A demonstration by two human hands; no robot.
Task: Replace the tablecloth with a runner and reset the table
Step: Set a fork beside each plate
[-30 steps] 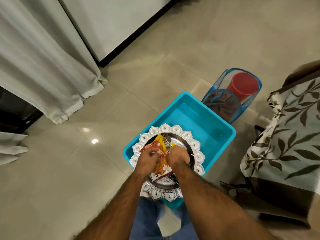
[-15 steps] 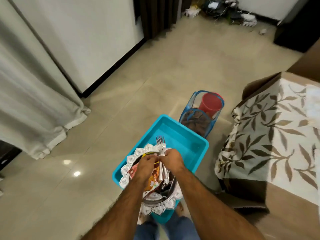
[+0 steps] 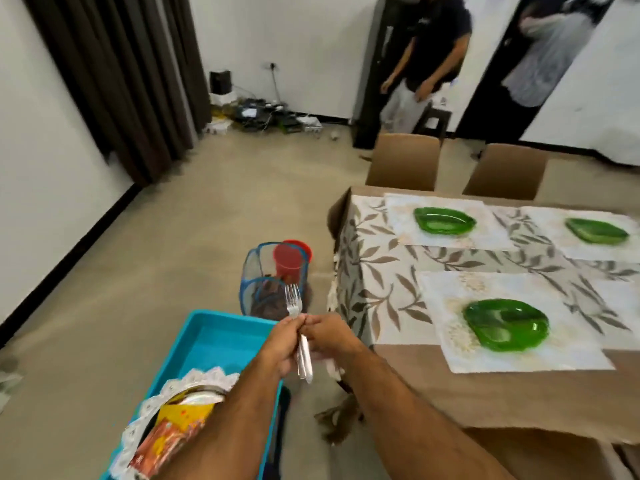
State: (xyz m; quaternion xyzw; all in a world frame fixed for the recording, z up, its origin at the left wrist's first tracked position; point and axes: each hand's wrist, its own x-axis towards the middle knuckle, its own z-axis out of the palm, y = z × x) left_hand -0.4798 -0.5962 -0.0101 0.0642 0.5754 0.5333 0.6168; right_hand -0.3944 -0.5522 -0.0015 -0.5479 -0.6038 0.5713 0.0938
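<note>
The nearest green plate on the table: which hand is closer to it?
Right. The right hand is on the side of the forks toward the green plate and the table edge; the left hand grips them from the far side, over the blue tub.

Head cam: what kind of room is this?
Likely a home dining room: a table laid with a leaf-print runner, placemats and green plates, with chairs behind it. Both hands hold forks.
</note>
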